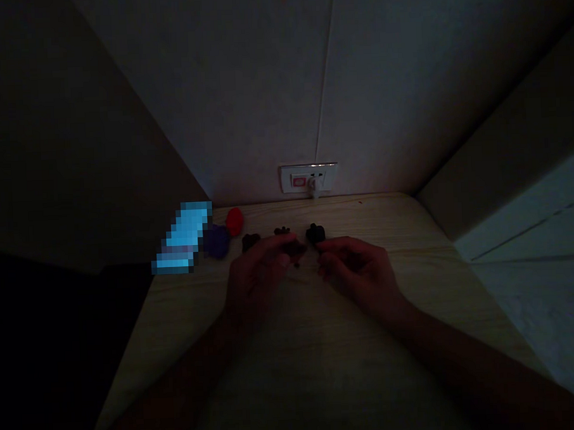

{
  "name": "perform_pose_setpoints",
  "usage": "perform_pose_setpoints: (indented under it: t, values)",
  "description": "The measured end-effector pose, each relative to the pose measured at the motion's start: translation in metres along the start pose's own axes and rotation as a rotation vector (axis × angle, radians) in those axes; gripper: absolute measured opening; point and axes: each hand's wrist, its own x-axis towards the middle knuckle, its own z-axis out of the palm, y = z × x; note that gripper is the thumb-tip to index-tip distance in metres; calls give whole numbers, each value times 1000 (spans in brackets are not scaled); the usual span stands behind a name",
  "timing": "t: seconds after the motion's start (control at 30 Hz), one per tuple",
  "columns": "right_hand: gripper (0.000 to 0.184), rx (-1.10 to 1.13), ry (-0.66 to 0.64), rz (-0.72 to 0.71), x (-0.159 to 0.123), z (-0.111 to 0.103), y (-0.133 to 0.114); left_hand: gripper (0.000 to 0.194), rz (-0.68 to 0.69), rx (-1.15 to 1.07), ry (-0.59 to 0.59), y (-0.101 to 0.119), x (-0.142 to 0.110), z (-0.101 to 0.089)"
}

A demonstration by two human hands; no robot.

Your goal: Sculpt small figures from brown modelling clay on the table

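A pale wall fills the twelve o'clock side, with a seam running down it. Before it lies the light wood-grained surface, dimly lit, its far edge along the wall. A pale panel stands at the surface's two o'clock.

The right hand is above the surface with thumb and fingertips drawn together; whether something sits in that pinch, I cannot tell in this gloom. The left hand, at its nine o'clock, grasps a small dark brown piece between thumb and fingers, the tip of the piece pointing toward three o'clock.

A glowing blue rectangle, pixelated beyond reading, leans at the surface's ten o'clock corner. The white socket plate on the wall is at the right hand's eleven o'clock and carries a red-marked switch.

A purple lump rests at the left hand's ten o'clock, close by the blue rectangle. A black lump lies just beyond the right hand's fingertips, toward eleven o'clock; contact is unclear. The red lump adjoins the purple one at its one o'clock.

A dark brown lump shows just behind the left hand, toward twelve o'clock. A white plug sits in the socket plate's four o'clock part. Smallest is a knobbly dark bit at the left hand's one o'clock.
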Motion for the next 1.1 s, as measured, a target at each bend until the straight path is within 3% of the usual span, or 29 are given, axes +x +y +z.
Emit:
perform_pose_setpoints:
  t: [0.13,0.27,0.43,0.73,1.1]
  values:
    - [13,53,-37,54,2,-1,0,27,43,77,6,-2,-2,-2]
    - [16,269,-109,127,4,2,3,38,60,54,-16,-6,-2,1]
    - [19,483,-184,217,5,4,8,50,9,1,61,-3,-1,9]
    - [21,339,-188,199,3,3,9,56,-131,-73,102,8,0,18]
    - [28,131,-127,167,3,2,3,54,-113,14,121,7,0,19]
